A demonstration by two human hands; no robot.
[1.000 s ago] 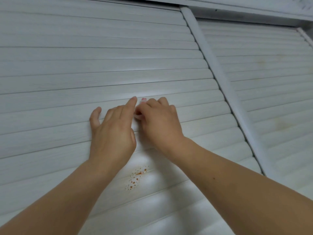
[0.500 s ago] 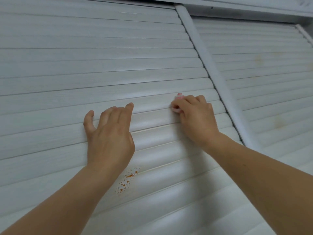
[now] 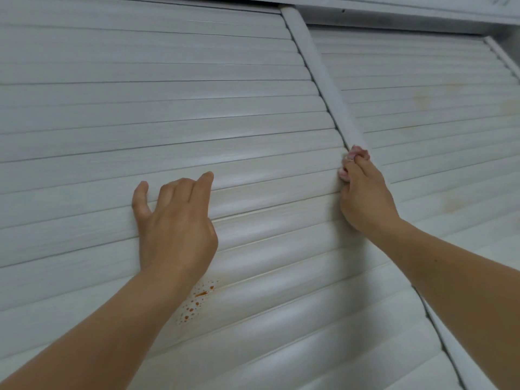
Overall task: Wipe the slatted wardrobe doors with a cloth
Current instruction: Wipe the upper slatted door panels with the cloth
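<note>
The small pink cloth (image 3: 355,159), bunched up, sits at the right end of a slat on the white slatted wardrobe door (image 3: 168,114), touching the round white post (image 3: 323,80) between the two doors. The right hand (image 3: 363,195) grips the cloth with curled fingers, and only a bit of cloth shows above them. The left hand (image 3: 174,220) rests flat on the same door, farther left, fingers loose and holding nothing. Just below that hand are small orange spots (image 3: 197,301) on a slat. To the right of the post is a second white slatted door (image 3: 436,108) with faint yellowish marks.
</note>
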